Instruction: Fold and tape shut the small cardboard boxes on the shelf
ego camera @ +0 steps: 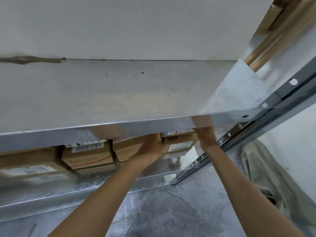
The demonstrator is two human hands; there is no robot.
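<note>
Both arms reach under the lip of the upper shelf (153, 124), into the lower shelf (172, 161). Your left hand (151, 146) curls onto the left edge of the small box (179, 142), fingers bent against it. Your right hand (206, 136) is at the box's right side. Its fingers vanish behind the lip, so you cannot tell its grip.

The box stands at the right end of the row, just beside a neighbouring box (127, 148).

Risks:
- A one-sided hold may let the box twist as you draw it out.
- Knuckles or the box top may catch the steel lip.
- The neighbour may drag along.
- The slotted upright (227, 135) crowds your right wrist.
</note>
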